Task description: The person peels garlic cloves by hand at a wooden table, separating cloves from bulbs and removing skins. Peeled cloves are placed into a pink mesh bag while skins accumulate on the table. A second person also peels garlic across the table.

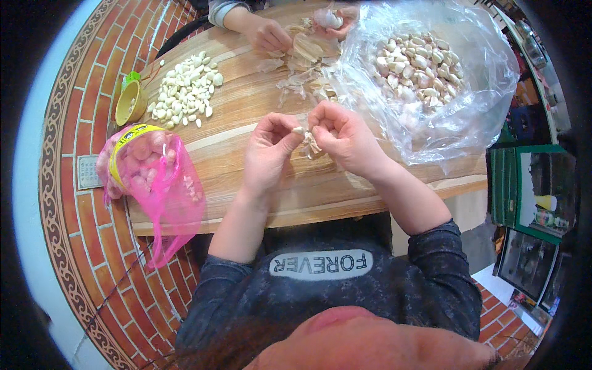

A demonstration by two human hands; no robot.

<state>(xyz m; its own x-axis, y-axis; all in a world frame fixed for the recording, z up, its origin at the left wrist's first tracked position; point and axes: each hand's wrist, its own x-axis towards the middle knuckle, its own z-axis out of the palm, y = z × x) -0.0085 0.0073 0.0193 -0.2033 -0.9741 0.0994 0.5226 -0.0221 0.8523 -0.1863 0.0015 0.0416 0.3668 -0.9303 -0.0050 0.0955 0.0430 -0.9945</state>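
Observation:
My left hand (pixel 273 148) pinches a pale garlic clove (pixel 299 130) between thumb and forefinger, just above the wooden table (pixel 231 166). Close beside it, my right hand (pixel 347 136) has its thumb and fingers curled together on a bit of garlic skin (pixel 312 143); the curled fingers partly hide their grip. Peeled garlic cloves (pixel 185 88) lie spread in a pile to the left. On the right, unpeeled cloves (pixel 418 69) are heaped on a crumpled clear plastic bag (pixel 485 101).
Across the table, another person's hand (pixel 268 34) is near loose papery skins (pixel 307 51); their other hand (pixel 344 27) holds a garlic bulb (pixel 327 19). A pink bag (pixel 178 203) of garlic hangs over the left edge near a yellow bowl (pixel 131 105). A green-framed case (pixel 506 189) stands right.

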